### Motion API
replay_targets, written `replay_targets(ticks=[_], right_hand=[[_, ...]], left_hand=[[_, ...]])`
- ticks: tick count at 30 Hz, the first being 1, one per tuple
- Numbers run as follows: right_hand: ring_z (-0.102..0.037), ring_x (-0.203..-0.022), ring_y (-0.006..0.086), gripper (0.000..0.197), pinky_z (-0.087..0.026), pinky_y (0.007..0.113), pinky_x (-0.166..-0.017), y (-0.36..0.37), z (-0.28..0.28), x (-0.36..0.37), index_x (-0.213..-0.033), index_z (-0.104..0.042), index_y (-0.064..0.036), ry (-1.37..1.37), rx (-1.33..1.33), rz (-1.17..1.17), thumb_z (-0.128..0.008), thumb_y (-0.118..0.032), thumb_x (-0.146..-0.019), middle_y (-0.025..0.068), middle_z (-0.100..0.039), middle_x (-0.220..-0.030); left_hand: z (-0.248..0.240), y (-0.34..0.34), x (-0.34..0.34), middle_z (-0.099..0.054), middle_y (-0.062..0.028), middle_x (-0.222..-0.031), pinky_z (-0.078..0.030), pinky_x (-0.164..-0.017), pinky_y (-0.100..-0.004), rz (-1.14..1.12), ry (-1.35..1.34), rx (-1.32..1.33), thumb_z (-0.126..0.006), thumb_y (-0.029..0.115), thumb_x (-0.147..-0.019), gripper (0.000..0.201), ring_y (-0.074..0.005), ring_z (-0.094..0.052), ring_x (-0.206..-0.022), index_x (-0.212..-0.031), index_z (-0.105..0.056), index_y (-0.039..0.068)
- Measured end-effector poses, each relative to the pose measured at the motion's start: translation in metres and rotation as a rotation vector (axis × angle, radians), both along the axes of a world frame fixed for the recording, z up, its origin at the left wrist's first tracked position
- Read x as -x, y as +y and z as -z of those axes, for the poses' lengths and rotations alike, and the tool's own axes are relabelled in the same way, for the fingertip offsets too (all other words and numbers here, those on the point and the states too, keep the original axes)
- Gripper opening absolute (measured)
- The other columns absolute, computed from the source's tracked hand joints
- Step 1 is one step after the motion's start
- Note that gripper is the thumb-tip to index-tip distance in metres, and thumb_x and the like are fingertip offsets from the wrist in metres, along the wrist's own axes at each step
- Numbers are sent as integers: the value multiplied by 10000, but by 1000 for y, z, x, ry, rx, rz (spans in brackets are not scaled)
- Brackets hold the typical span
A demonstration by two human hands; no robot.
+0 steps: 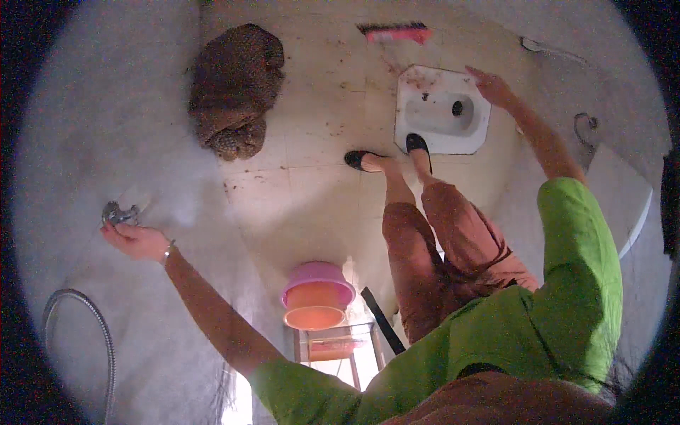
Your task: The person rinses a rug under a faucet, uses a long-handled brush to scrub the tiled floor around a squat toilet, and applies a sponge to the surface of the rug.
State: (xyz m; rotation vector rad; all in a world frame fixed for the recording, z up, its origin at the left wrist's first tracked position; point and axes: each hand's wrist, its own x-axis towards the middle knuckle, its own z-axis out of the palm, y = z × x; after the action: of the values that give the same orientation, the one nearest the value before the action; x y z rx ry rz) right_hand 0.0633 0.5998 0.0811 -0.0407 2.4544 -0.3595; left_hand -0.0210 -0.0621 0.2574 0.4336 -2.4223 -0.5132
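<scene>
Two bare hands, both arms flung wide, L and R far apart. L arm runs out low to the person's left, elbow nearly straight, thin band [169, 249] on the wrist. L hand [139, 244] is up at the chrome tap fitting [119, 214] on the grey wall, fingertips at its lower edge, thumb on the upper side of the hand. Grip there? Can't tell if the fingers are closed on it or just touching.

R arm reaches fwd and up, approx. straight, out of a green sleeve [577, 248]. R hand [494, 89] is open, fingers stretched toward the upper L, by the top R corner of the white squat toilet [443, 80] as seen from above; whether it touches the rim, can't tell.

Feet: one black shoe [418, 144] overlaps the toilet's near edge, the other on the tiles just beside it. Broom head [395, 33], pink w/ dark bristles, lies beyond the toilet. Brown bundle [237, 85], rough-textured, sits on the floor near the L wall. Metal hose [106, 333] loops down the wall below the tap. Pink basin [319, 272] and orange basin [314, 316] overlap near the stand [333, 329].

Labels, lettering: can't make any out, v. dim and grainy.
</scene>
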Motion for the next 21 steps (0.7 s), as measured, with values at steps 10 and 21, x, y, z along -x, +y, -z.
replay_targets(ticks=[10,21], right_hand=[[-552,-609,252,549,-458,338,-549,40,172,54,-1226,-217,-46,388,-256,-282,-425,-100,-721,181,-497,-996],[-506,-886,296,432,-395,359,-766,95,29,-156,-1205,-299,-133,-305,35,204,-396,-139,-784,153,-489,-1038]], left_hand=[[45,22,-24,-230,-236,-1235,-185,-952,-345,93,-276,168,-362,254,-819,521,-302,-251,-1145,-1186,-213,-85],[91,78,-339,-221,-203,-1252,-200,-960,-353,-197,-938,58,-401,188,-816,494,-299,-233,-1159,-1209,-206,-40]])
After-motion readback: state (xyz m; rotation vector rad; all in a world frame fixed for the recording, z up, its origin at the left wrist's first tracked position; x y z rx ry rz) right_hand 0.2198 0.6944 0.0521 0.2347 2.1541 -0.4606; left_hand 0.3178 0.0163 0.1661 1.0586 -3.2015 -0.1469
